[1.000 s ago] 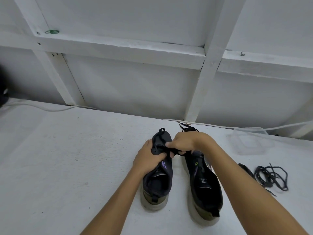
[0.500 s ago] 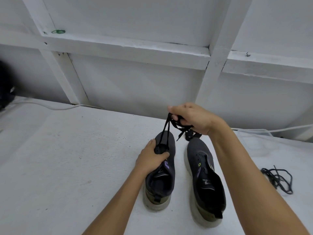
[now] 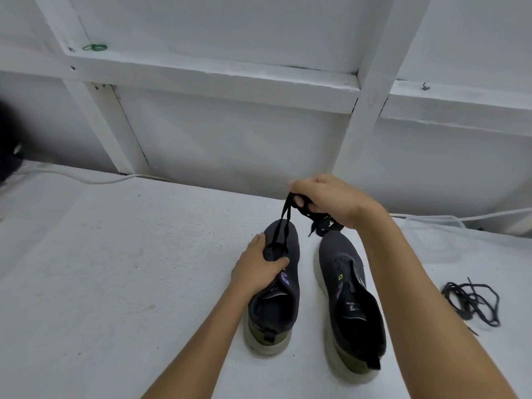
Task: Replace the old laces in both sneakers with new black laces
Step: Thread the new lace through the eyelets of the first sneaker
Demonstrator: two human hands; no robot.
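Two dark grey sneakers with pale soles stand side by side on the white surface, toes pointing away from me. My left hand [image 3: 259, 269] grips the left sneaker [image 3: 276, 295] across its eyelet area. My right hand [image 3: 325, 203] is raised above the toes and holds a black lace [image 3: 283, 223] whose two strands run taut down into the left sneaker's front eyelets. The lace's loose ends hang below that hand, over the toe of the right sneaker [image 3: 348, 300], which shows no lace in its eyelets.
A tangled pile of black laces [image 3: 472, 300] lies on the surface to the right. A clear plastic container [image 3: 431, 228] sits at the back right by a white cable [image 3: 489, 216]. A white framed wall [image 3: 230, 133] rises right behind the sneakers.
My right hand has risen from the left sneaker's tongue, drawing the black lace up and taut. My left hand has stayed on the sneaker.
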